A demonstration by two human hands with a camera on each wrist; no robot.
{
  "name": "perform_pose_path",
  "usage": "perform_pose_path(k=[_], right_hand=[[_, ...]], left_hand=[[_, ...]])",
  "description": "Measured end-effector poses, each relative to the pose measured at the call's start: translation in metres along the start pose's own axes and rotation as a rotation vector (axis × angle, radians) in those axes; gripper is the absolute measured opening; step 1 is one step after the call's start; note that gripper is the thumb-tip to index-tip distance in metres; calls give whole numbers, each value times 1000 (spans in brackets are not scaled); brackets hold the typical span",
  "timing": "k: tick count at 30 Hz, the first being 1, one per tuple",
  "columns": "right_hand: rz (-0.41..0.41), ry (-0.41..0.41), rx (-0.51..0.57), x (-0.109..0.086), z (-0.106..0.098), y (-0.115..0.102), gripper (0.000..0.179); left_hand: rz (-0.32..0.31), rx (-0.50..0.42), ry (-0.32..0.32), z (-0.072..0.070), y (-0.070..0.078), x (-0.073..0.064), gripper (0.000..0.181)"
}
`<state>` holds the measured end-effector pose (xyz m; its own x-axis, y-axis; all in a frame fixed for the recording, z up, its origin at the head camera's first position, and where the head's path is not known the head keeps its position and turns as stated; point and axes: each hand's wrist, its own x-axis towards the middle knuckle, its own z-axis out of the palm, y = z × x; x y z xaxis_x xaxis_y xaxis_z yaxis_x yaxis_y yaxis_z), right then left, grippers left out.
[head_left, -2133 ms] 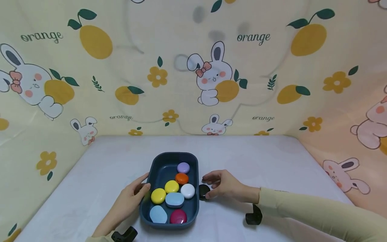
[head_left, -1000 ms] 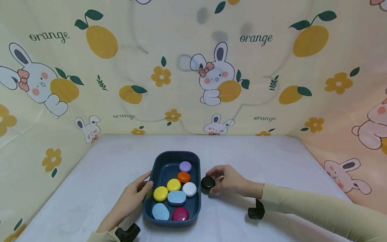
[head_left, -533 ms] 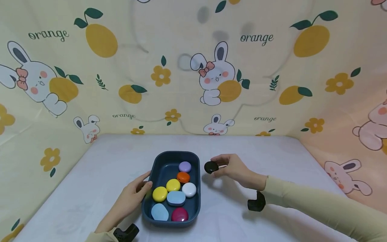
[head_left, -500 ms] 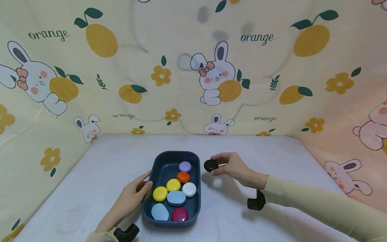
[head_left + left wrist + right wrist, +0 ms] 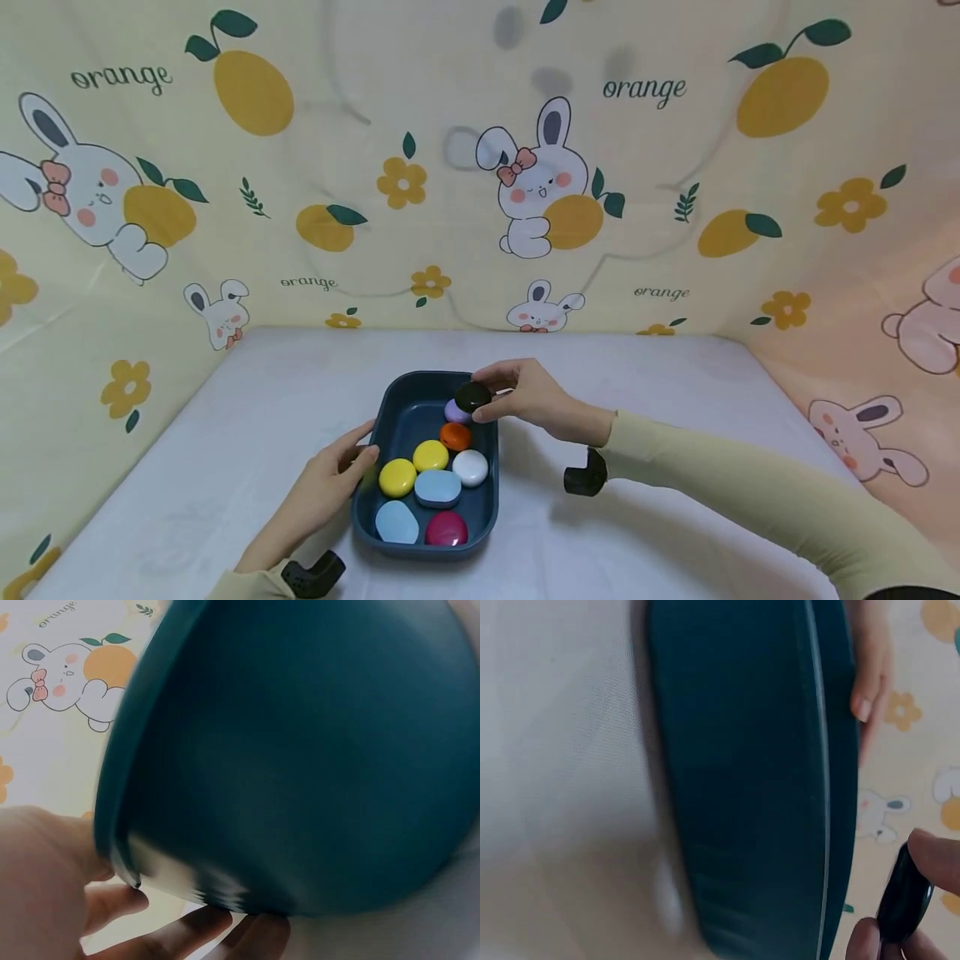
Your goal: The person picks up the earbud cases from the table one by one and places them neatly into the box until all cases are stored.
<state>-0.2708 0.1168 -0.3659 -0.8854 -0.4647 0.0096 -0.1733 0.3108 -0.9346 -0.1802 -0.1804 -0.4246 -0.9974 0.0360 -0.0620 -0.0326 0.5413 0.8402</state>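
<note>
My right hand (image 5: 542, 405) pinches a round, glossy black pebble-like piece (image 5: 472, 397) between thumb and fingers. It is held over the back right corner of a dark blue tray (image 5: 408, 423), partly covering a purple piece (image 5: 453, 412). In the right wrist view the black piece (image 5: 904, 897) is seen edge-on, above the level of the tray's rim. My left hand (image 5: 324, 488) holds the tray's left side, thumb on the rim; in the left wrist view the fingers (image 5: 191, 930) lie along the outer wall (image 5: 300, 787).
Inside the tray lie an orange piece (image 5: 455, 436), two yellow pieces (image 5: 431, 457), a white one (image 5: 470, 468), two light blue ones (image 5: 438, 488) and a dark red one (image 5: 447, 528). White cloth (image 5: 637, 383) covers the table; a printed curtain (image 5: 450, 75) hangs behind.
My right hand has picked the black piece up from beside the tray's right wall, raised it and carried it left over the tray. The left hand keeps its place.
</note>
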Motion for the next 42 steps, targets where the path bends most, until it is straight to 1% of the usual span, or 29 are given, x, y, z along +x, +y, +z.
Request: perform_pose_path(k=[8,11,16,20,23,26,30,34,38,40,42], right_hand=[[-10,-96,-73,11,18,5,46],[-15,-108,-94,14,22,5,46],[-14,-105,-143,14,28,4,45],[-26,-120,-120,14,29,4,49],[-41,-123,-96,12,26,4,50],[-50,-99,-86,11,20,5,44],[-41,-34,-90,9,10,8,35],[-8,43,-93,2,-4,8,34],[18,108,-90,-8,-21,14,32],[22,133,-108,-14,-30,18,31],[27,145,-164,-21,-39,20,33]], left_hand=[[-4,-8,-5,1,2,0,55],[1,-10,-9,1,3,0,55],[2,-14,-15,3,6,-1,55],[3,-17,-14,4,6,-2,54],[5,-19,-14,5,6,-2,54],[8,-16,-13,6,7,-3,53],[7,-14,-12,5,7,-4,53],[0,-14,-14,3,7,-3,54],[-13,-28,-20,2,4,-3,53],[-19,-36,-23,2,3,-3,53],[-20,-42,-29,1,3,-4,53]])
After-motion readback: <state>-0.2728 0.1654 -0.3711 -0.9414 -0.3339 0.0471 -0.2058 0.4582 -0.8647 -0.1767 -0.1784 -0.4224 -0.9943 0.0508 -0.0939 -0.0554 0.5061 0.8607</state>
